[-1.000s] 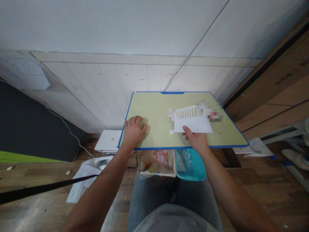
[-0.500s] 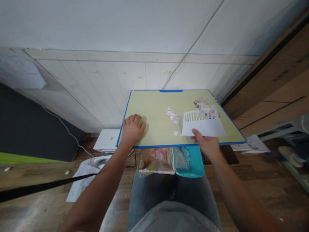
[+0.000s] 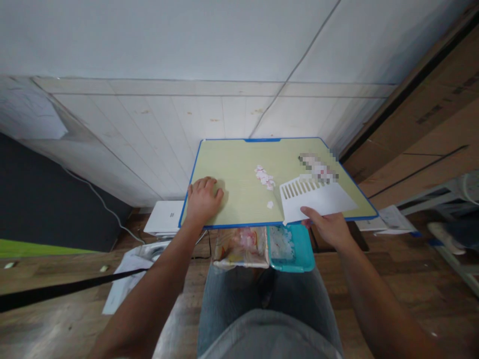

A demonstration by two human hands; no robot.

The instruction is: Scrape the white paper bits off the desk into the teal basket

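My left hand (image 3: 204, 199) lies on the left edge of the pale yellow-green board (image 3: 235, 199), its fingers spread and nothing in its grasp. At the near right side, my right hand (image 3: 325, 227) pinches a white slotted sheet (image 3: 318, 202), thumb on top and fingers beneath. A row of slots runs along the sheet's far edge, and its near left corner reaches the board's blue rim. Small white-and-pink paper pieces (image 3: 265, 178) lie in a loose pile left of the sheet. One separate piece (image 3: 270, 205) rests nearer to me. Beyond the sheet is a blurred-out pale item (image 3: 318, 167).
Below the board's near edge, a turquoise tub (image 3: 299, 267) holds white scraps beside a patterned, plastic-covered container (image 3: 243, 262). A white panelled wall (image 3: 149, 119) stands behind the board. Large cardboard (image 3: 422, 134) leans at right. A black strap (image 3: 75, 288) crosses the lower left.
My right hand has drawn the slotted sheet nearer and tilted it, its left corner now at the board's near edge. My left hand has stayed on the board. The view has shifted slightly.
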